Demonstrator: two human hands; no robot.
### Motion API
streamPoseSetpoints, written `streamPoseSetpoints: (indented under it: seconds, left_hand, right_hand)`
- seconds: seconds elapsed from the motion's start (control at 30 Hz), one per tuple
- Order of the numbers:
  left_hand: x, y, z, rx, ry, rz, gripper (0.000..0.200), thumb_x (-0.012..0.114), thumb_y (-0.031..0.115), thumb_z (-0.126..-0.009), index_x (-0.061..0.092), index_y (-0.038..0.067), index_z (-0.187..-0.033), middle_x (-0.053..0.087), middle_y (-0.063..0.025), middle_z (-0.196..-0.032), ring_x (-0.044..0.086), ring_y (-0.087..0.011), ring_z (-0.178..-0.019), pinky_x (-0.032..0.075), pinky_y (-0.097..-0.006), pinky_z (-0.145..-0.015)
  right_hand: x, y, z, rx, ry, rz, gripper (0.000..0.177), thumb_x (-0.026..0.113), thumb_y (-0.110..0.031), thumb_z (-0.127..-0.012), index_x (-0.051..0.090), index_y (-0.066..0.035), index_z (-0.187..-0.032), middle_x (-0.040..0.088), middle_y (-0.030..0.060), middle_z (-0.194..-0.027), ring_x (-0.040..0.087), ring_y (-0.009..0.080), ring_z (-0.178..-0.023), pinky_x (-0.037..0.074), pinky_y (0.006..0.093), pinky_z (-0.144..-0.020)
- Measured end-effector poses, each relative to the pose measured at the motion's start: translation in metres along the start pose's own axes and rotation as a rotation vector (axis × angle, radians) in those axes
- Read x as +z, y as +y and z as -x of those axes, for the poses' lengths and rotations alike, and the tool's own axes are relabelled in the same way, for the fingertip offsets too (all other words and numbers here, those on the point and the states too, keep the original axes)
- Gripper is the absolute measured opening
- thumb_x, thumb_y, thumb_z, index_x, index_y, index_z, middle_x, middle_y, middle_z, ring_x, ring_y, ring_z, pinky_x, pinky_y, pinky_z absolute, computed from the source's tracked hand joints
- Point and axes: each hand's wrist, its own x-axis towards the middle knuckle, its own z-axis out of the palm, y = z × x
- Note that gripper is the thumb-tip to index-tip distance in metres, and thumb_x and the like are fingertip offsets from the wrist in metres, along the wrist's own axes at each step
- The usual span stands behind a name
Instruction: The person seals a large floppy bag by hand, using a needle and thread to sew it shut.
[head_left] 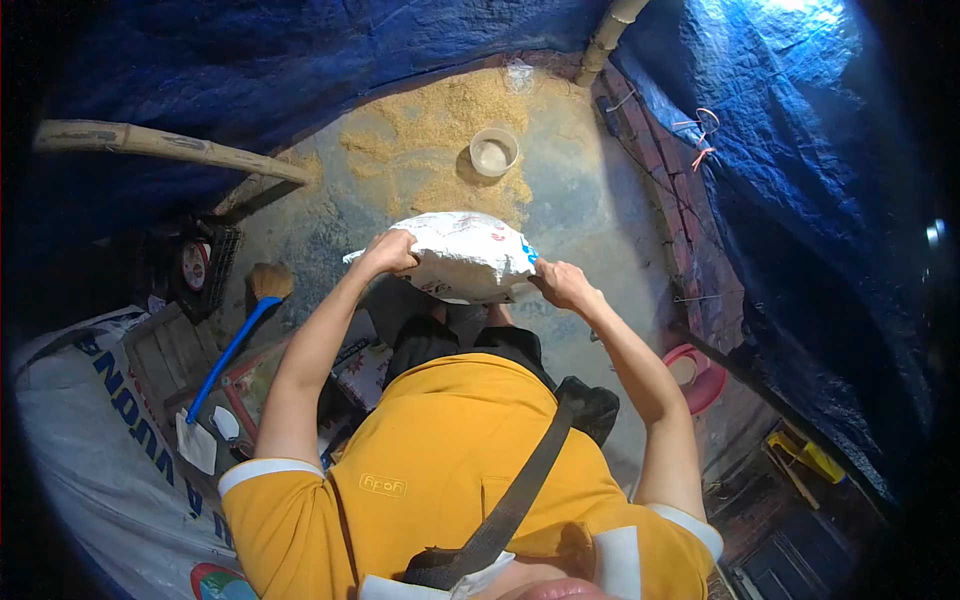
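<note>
A white woven sack (465,245) with red and blue print is stretched between my two hands, in front of my legs. My left hand (393,252) is closed on the sack's left edge. At the opposite edge, near the blue print, my right hand (563,283) grips the sack too. The sack's opening and contents cannot be made out. Beyond it, a round pale tub (494,152) stands on the floor among spread yellowish grain (430,125).
Blue tarpaulin (790,150) hangs around the space, with bamboo poles (170,142) along it. To the left lie a blue-handled brush (235,345) and a large printed sack (110,450). A pink basin (708,382) is at right. A clear plastic item (519,76) lies at the far edge.
</note>
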Motion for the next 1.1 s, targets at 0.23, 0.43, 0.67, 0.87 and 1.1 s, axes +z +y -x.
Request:
streamPoseSetpoints:
  seconds: [0.23,0.43,0.67,0.87,1.1]
  left_hand:
    - [0.111,-0.053,-0.040,-0.112,0.087,0.020,0.034,0.066,0.026,-0.053,0.059,0.003,-0.076,0.058,-0.0185,-0.081,0.056,-0.0316,-0.078,0.044,-0.0379,-0.069]
    - [0.051,-0.027,-0.005,-0.062,0.084,-0.093,0.057,0.066,0.026,-0.058,0.044,0.003,-0.105,0.049,-0.0172,-0.104,0.041,-0.0312,-0.105,0.025,-0.0449,-0.092]
    - [0.085,-0.016,0.049,0.067,0.559,-0.375,0.065,0.064,0.028,-0.063,0.033,-0.001,-0.113,0.037,-0.0174,-0.108,0.031,-0.0314,-0.109,0.010,-0.0502,-0.097]
    - [0.114,-0.040,0.020,-0.159,0.298,-0.216,0.049,0.057,0.029,-0.070,0.039,-0.003,-0.103,0.050,-0.0209,-0.090,0.047,-0.0320,-0.089,0.030,-0.0449,-0.084]
    - [0.082,-0.016,-0.035,-0.305,0.129,0.086,0.043,0.047,0.038,-0.069,0.058,0.001,-0.088,0.056,-0.0219,-0.092,0.053,-0.0363,-0.088,0.040,-0.0441,-0.075]
  right_hand:
    - [0.099,0.022,-0.039,0.093,-0.165,0.007,0.016,0.045,-0.014,-0.074,0.047,-0.003,-0.085,0.057,0.0194,-0.076,0.057,0.0317,-0.075,0.045,0.0410,-0.062]
    - [0.068,0.023,-0.018,0.077,0.152,0.045,0.019,0.041,-0.022,-0.080,0.043,-0.006,-0.090,0.055,0.0159,-0.077,0.054,0.0322,-0.075,0.042,0.0407,-0.062]
    - [0.064,0.015,0.017,0.044,0.310,0.223,0.031,0.045,-0.017,-0.076,0.041,-0.008,-0.106,0.046,0.0131,-0.092,0.044,0.0273,-0.092,0.030,0.0449,-0.084]
    - [0.084,0.021,0.027,0.126,0.133,0.197,0.024,0.042,-0.015,-0.077,0.043,-0.005,-0.098,0.051,0.0161,-0.087,0.050,0.0307,-0.086,0.037,0.0441,-0.077]
    - [0.083,0.065,0.016,0.123,0.047,0.014,0.022,0.047,-0.026,-0.076,0.053,-0.006,-0.080,0.057,0.0183,-0.074,0.057,0.0329,-0.068,0.046,0.0411,-0.058]
